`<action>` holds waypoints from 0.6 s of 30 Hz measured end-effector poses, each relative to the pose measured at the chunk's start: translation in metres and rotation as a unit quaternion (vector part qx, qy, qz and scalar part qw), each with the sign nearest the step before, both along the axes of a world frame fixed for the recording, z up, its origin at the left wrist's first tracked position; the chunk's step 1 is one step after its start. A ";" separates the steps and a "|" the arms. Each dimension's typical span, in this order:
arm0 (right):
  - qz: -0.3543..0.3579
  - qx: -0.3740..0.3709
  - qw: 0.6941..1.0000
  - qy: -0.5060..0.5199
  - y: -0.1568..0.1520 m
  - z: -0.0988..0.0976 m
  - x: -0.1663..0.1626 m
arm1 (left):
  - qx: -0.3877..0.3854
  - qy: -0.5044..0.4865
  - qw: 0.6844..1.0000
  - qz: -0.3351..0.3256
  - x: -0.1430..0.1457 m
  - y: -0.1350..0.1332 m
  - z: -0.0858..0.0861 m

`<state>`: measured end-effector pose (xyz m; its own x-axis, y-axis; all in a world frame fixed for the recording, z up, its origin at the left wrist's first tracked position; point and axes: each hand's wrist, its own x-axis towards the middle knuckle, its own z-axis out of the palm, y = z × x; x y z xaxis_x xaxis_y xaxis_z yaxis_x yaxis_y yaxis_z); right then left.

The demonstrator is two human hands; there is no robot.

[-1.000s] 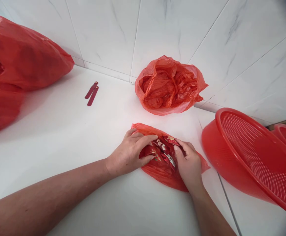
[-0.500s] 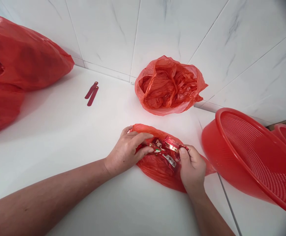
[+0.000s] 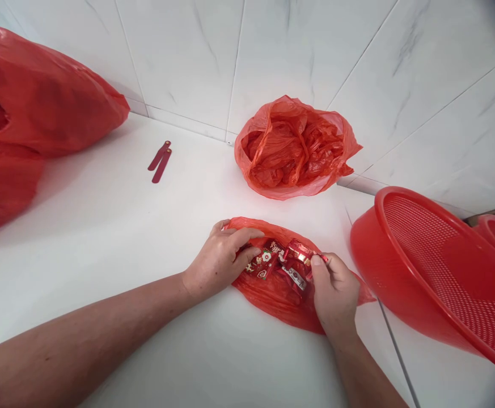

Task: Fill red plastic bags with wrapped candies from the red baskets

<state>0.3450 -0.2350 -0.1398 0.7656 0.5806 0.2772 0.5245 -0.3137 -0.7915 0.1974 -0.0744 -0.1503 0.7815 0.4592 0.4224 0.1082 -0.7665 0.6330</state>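
Note:
In the middle of the white surface lies a red plastic bag [image 3: 264, 297], its mouth spread wide. Several red-wrapped sweets [image 3: 293, 280] show inside it, some printed with white and gold patterns. My right hand [image 3: 334, 289] is closed at the bag's right side, pinching the end of a shiny red-and-gold wrapped sweet [image 3: 301, 255] between thumb and fingers. My left hand [image 3: 221, 255] grips the bag's left edge. Its thumb and forefinger are apart, the thumb tip over a red flower-printed wrapper [image 3: 265, 258]. Part of the left fingers is hidden behind the hand.
A second red bag [image 3: 290, 150], full of crumpled plastic, stands against the tiled wall. Two dark-red strips [image 3: 161, 162] lie left of it. A large full red bag [image 3: 60, 96] fills the far left. Red perforated baskets [image 3: 389, 277] stand at the right.
My left thumb has drawn back slightly to the left, and more of the flower-printed wrapper shows beside it. My right hand keeps its hold on the shiny sweet, nearly unmoved.

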 end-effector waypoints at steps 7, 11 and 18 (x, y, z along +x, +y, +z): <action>-0.006 -0.006 1.000 -0.009 0.001 -0.003 0.001 | -0.011 0.038 0.997 -0.062 -0.001 0.000 0.001; -0.010 -0.018 1.000 -0.008 0.002 -0.005 0.002 | -0.020 0.043 0.996 -0.072 -0.001 -0.003 0.002; -0.016 -0.007 0.999 0.045 0.003 -0.008 0.004 | -0.058 0.030 0.996 -0.068 0.000 -0.006 0.003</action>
